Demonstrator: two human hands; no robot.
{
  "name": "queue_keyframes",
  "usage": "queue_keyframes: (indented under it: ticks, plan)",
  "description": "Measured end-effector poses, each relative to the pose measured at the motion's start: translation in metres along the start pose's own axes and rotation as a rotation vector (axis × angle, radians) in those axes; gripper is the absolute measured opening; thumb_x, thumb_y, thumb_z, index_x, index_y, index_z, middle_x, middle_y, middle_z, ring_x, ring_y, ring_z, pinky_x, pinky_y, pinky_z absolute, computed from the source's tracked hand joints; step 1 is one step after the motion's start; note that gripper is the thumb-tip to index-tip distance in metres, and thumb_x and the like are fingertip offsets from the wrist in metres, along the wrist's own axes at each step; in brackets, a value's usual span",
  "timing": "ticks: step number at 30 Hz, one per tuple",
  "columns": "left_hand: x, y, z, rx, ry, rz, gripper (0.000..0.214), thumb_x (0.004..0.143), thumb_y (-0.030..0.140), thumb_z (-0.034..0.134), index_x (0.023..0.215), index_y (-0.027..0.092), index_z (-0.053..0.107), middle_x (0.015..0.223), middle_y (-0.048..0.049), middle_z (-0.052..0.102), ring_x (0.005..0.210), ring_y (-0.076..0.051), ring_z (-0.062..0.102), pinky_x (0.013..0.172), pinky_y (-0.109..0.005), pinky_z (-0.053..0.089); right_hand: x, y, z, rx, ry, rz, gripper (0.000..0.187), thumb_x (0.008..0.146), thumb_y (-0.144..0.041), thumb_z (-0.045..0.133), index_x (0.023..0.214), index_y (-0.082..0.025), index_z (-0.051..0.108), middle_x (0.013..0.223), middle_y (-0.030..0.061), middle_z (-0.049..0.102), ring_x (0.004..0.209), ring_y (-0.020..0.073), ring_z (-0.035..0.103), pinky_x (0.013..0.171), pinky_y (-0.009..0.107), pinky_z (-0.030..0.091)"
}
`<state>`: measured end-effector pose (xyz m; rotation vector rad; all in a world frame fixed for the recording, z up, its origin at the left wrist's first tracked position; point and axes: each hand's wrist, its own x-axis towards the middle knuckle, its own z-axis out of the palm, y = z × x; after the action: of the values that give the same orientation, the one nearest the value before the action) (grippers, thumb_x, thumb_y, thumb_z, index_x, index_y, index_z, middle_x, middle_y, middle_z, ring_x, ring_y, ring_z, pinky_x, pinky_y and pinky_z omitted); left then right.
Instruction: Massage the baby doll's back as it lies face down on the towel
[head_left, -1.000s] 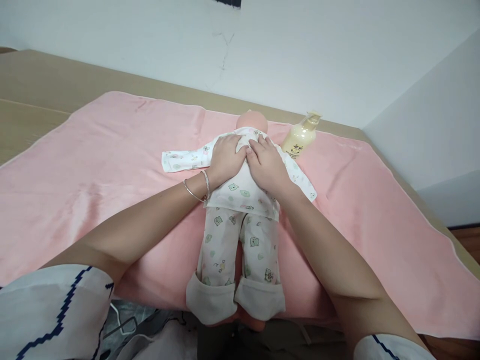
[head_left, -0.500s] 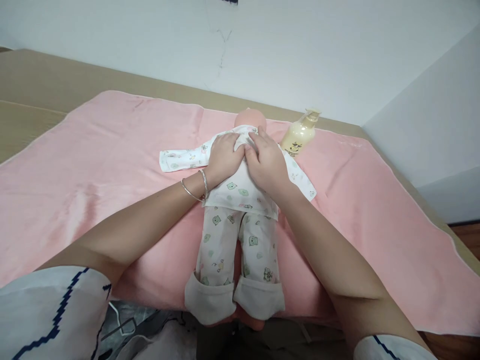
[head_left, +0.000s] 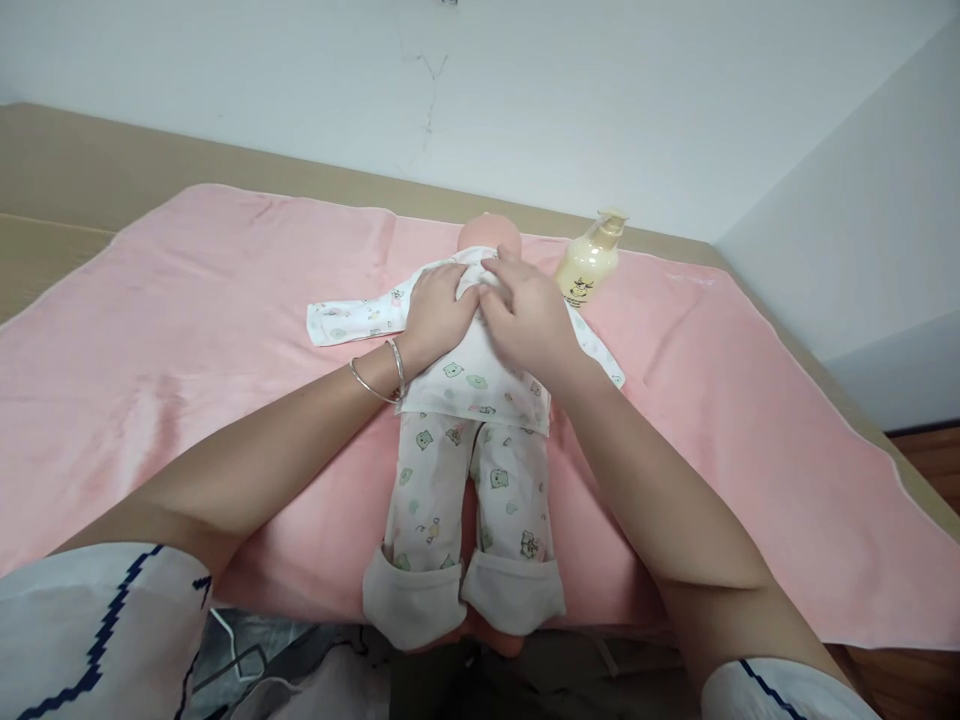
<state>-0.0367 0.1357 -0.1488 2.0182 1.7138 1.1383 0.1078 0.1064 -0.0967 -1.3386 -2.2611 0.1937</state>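
A baby doll lies stretched out on a pink cloth, its head toward the wall and its feet at the near edge. It wears a white patterned top and matching trousers with wide turned-up cuffs. My left hand rests on the left of the top's upper part, fingers stretched out, two bangles at its wrist. On the other side my right hand is over the top, open, its fingers apart and slightly bent. The thumbs come close together in the middle. Under my palms the cloth is hidden.
A pale yellow pump bottle stands just beyond the doll's right-hand sleeve. The pink cloth covers most of a tan surface set against a white wall. Below the near edge, metal bars show in shadow.
My right hand has lifted slightly at the fingers and shifted over the top. My left hand keeps its place on the doll. The whole view has moved slightly.
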Motion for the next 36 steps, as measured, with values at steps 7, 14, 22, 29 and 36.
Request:
queue_keyframes:
  ticks: [7, 14, 22, 29, 36]
  plan:
    - [0.001, -0.001, 0.001, -0.005, 0.019, -0.011, 0.031, 0.093, 0.032, 0.044, 0.105, 0.021, 0.070, 0.119, -0.0108, 0.075, 0.120, -0.030, 0.064, 0.115, -0.049, 0.049, 0.008, 0.030, -0.051, -0.151, 0.367, 0.083, 0.055, 0.104, -0.032, 0.034, 0.155, -0.021, 0.049, 0.174, 0.0036, 0.023, 0.167, 0.0278, 0.016, 0.140, 0.057, 0.018]
    - [0.000, 0.003, -0.001, 0.007, 0.018, -0.009, 0.029, 0.092, 0.031, 0.042, 0.098, 0.021, 0.069, 0.112, -0.0115, 0.074, 0.113, -0.030, 0.065, 0.112, -0.049, 0.050, 0.021, 0.094, -0.059, -0.180, 0.295, 0.232, 0.059, 0.109, -0.053, 0.027, 0.150, -0.017, 0.051, 0.168, 0.0173, 0.034, 0.165, 0.0369, 0.020, 0.133, 0.071, 0.013]
    - [0.000, 0.000, 0.000, 0.026, 0.008, -0.006, 0.029, 0.092, 0.032, 0.041, 0.099, 0.022, 0.067, 0.113, -0.0110, 0.074, 0.112, -0.029, 0.063, 0.112, -0.049, 0.049, 0.021, 0.101, -0.037, -0.212, 0.292, 0.158, 0.066, 0.107, -0.060, 0.027, 0.155, -0.018, 0.046, 0.168, 0.0159, 0.033, 0.164, 0.0365, 0.022, 0.133, 0.069, 0.021]
    - [0.000, 0.001, 0.001, 0.026, -0.001, -0.011, 0.032, 0.094, 0.033, 0.040, 0.102, 0.020, 0.068, 0.117, -0.0128, 0.073, 0.116, -0.030, 0.063, 0.113, -0.048, 0.048, 0.020, 0.103, -0.053, -0.196, 0.282, 0.164, 0.068, 0.104, -0.055, 0.036, 0.162, -0.019, 0.033, 0.177, 0.0123, 0.006, 0.167, 0.0365, 0.009, 0.134, 0.069, 0.018]
    - [0.000, -0.001, 0.003, 0.009, 0.016, -0.003, 0.039, 0.094, 0.033, 0.042, 0.118, 0.019, 0.069, 0.130, -0.0117, 0.072, 0.126, -0.030, 0.061, 0.120, -0.048, 0.045, 0.022, 0.105, -0.037, -0.241, 0.250, 0.099, 0.076, 0.095, -0.047, 0.049, 0.162, -0.014, 0.033, 0.172, 0.0174, 0.023, 0.165, 0.0357, 0.016, 0.135, 0.069, 0.010]
